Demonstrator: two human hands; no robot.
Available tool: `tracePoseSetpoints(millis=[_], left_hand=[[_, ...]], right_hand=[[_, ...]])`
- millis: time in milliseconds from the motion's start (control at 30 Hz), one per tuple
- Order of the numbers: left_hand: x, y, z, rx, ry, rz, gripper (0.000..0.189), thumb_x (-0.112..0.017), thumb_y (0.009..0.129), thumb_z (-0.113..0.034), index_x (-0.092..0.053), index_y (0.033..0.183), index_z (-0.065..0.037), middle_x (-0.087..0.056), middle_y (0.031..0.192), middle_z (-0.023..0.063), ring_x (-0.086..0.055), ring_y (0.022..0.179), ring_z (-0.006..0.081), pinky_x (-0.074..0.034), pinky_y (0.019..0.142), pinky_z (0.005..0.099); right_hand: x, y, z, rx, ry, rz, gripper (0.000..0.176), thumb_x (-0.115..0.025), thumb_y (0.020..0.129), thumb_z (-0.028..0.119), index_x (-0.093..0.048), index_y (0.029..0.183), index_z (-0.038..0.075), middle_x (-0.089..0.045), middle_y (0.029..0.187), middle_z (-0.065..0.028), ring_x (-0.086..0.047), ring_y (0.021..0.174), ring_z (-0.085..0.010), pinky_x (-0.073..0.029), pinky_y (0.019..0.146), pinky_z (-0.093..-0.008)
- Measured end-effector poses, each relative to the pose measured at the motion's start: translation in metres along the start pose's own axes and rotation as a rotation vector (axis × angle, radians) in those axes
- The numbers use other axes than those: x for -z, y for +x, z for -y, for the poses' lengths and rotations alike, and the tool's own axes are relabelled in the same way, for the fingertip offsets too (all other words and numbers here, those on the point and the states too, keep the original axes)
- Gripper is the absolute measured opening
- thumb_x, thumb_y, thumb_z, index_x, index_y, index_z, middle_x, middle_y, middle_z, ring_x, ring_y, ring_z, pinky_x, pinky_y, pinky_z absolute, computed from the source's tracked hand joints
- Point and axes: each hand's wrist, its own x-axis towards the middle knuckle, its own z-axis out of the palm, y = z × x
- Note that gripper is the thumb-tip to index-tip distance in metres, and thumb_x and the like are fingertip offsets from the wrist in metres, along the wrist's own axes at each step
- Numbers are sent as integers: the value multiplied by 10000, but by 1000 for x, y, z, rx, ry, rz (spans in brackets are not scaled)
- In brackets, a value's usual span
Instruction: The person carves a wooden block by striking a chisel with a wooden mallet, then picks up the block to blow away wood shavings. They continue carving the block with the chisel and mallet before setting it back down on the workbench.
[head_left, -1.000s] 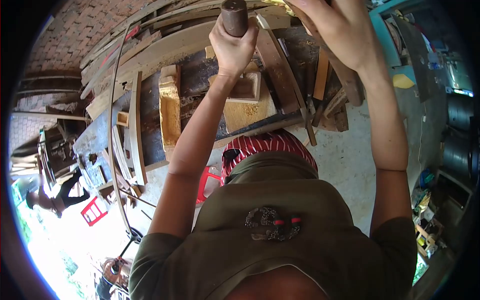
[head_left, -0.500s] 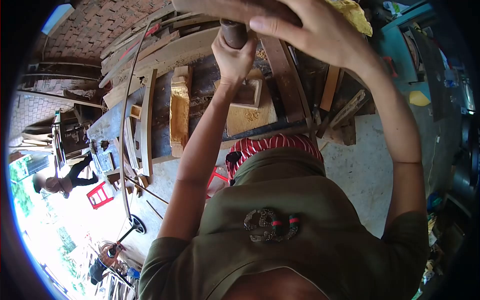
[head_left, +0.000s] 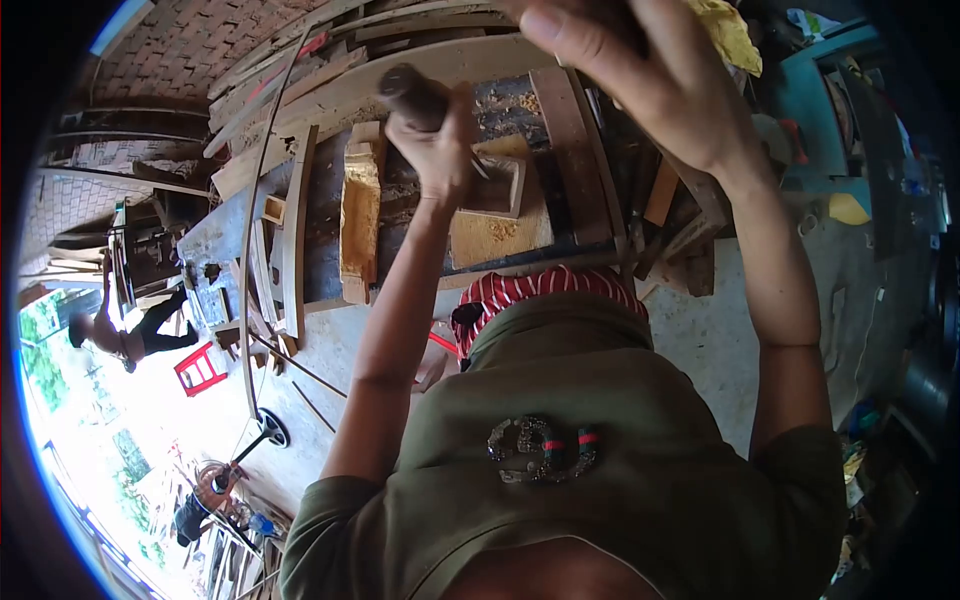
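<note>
My left hand (head_left: 445,150) is wrapped round the thick brown handle of a chisel (head_left: 412,97), which tilts to the upper left. Its narrow blade shows below my fist, right at the edge of a small hollowed wooden box (head_left: 508,190). That box rests on a pale board (head_left: 480,243) scattered with shavings. Higher up and to the right, my right hand (head_left: 655,85) grips a dark brown wooden mallet (head_left: 605,22), mostly cut off by the top of the view; the thumb lies along it.
A roughly carved yellowish block (head_left: 358,220) and long planks (head_left: 298,230) lie left of the box. On the right is a dark brown board (head_left: 572,150). Timber is stacked by the brick wall (head_left: 170,50). A person (head_left: 125,338) is far left near a red stool (head_left: 201,370).
The mallet has lifted away from the chisel, up and to the right with my right hand. My left hand has moved slightly down and left, and the chisel handle now leans further left.
</note>
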Motion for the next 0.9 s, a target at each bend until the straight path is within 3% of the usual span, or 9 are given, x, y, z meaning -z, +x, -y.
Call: tracePoseSetpoints(millis=[100,333,433,567,667,733,767,867,900], left_hand=[[7,6,-21,48,-169,-87,162,-685,847,-26,-558,748,-36,-536,533,12,-493,424,82,-378,399,237],[4,2,-21,17,-266,-130,180,-682,853,-3,-552,735,-41,-555,572,9,-503,442,80,-386,418,229],[0,0,-18,24,-93,-120,165,-694,839,-12,-564,742,-42,-566,597,-6,-523,490,68,-417,471,215],[10,-9,25,-60,52,-74,150,-682,858,-30,-538,820,-45,-553,583,33,-491,441,89,-388,405,238],[0,-11,-20,65,-125,-128,142,-699,809,16,-578,754,-32,-591,643,-8,-540,559,51,-444,518,215],[2,-3,-22,46,-123,-149,157,-696,819,9,-579,724,-33,-593,629,-6,-548,559,52,-442,514,213],[3,3,-21,-3,-65,-128,167,-698,821,2,-578,710,-34,-590,623,-10,-548,558,52,-442,515,214],[3,10,-21,-34,-27,-127,179,-702,822,-9,-584,691,-36,-586,618,-20,-547,552,58,-443,525,216],[3,11,-19,-50,-33,-119,164,-694,836,-19,-571,730,-36,-556,576,2,-509,486,72,-403,462,229]], right_hand=[[-22,-3,-39,-16,4,-73,823,-566,954,513,-287,1478,-58,-483,1351,-294,-555,1197,-377,-477,989,-439],[-22,-9,-27,-75,-13,-21,884,-567,941,541,-235,1502,-57,-423,1414,-307,-475,1297,-378,-420,1063,-445],[-25,-6,-31,-311,23,-2,883,-559,947,540,-225,1504,-57,-425,1416,-305,-494,1281,-376,-431,1053,-450],[-25,0,-28,-300,66,43,875,-558,952,531,-216,1509,-52,-448,1404,-301,-543,1231,-372,-468,1011,-445],[-15,6,-19,-167,76,9,821,-562,958,513,-264,1495,-32,-508,1341,-284,-602,1142,-356,-504,956,-427],[-5,16,-19,47,196,181,755,-566,963,497,-326,1461,-16,-549,1276,-264,-626,1079,-344,-517,925,-405],[-16,15,-13,-177,257,45,713,-559,966,497,-366,1433,-6,-561,1245,-246,-616,1082,-337,-509,934,-411],[-28,13,-26,-111,123,-23,727,-557,963,508,-366,1435,-10,-556,1263,-244,-596,1125,-337,-496,955,-422],[-30,12,-36,-183,130,9,743,-562,957,516,-364,1436,-17,-552,1277,-242,-579,1152,-344,-483,976,-434]])
